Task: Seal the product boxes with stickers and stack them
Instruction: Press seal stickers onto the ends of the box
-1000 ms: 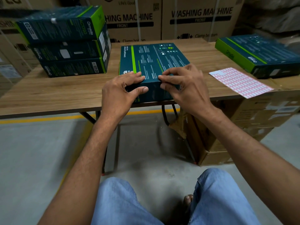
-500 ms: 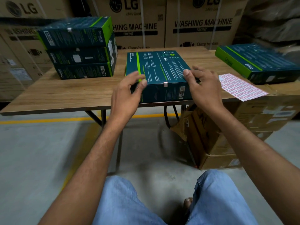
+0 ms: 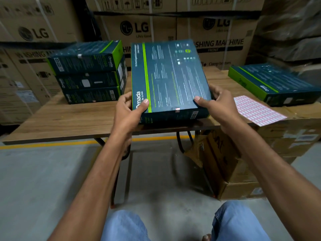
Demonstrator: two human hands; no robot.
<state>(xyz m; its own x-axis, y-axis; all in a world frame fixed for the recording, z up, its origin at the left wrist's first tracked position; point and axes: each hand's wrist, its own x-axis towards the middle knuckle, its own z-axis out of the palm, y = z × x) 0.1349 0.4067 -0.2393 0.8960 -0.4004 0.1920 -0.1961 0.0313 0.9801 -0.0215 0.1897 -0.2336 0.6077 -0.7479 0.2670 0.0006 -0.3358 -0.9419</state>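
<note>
Held box point(image 3: 170, 75): lifted since half a second ago, when it lay flat on the bench point(image 3: 69, 117); far end now tipped up toward the camera, near edge low over the bench's front edge, contact there not clear.
Left hand point(image 3: 128, 112): shifted from the box's left side to its near left corner; thumb flat on the top face beside the "Omada" print, fingers curled round the left edge and underneath, gripping.
Right hand point(image 3: 217, 105): at the near right corner; thumb pressed on the top face, fingers wrapped round the right edge and out of sight below, gripping.
Arms: both stretched forward from the bottom of the view, forearms converging on the box.
Seal sticker point(image 3: 177, 110): small, folded over the near top edge, between the two thumbs.
Stack point(image 3: 88, 73): three matching boxes on the bench, just left of and beyond the left hand, apart from the held box.
Sticker sheet point(image 3: 257, 110): pinkish, lying flat just right of the right hand, on a cardboard carton point(image 3: 295, 136) at the bench's right end.
Loose box point(image 3: 272, 82): beyond the sheet, farther right of the right hand, lying flat.
LG cartons point(image 3: 135, 28): large, stacked beyond both hands.
Jeans point(image 3: 125, 226): blue, below the forearms.
</note>
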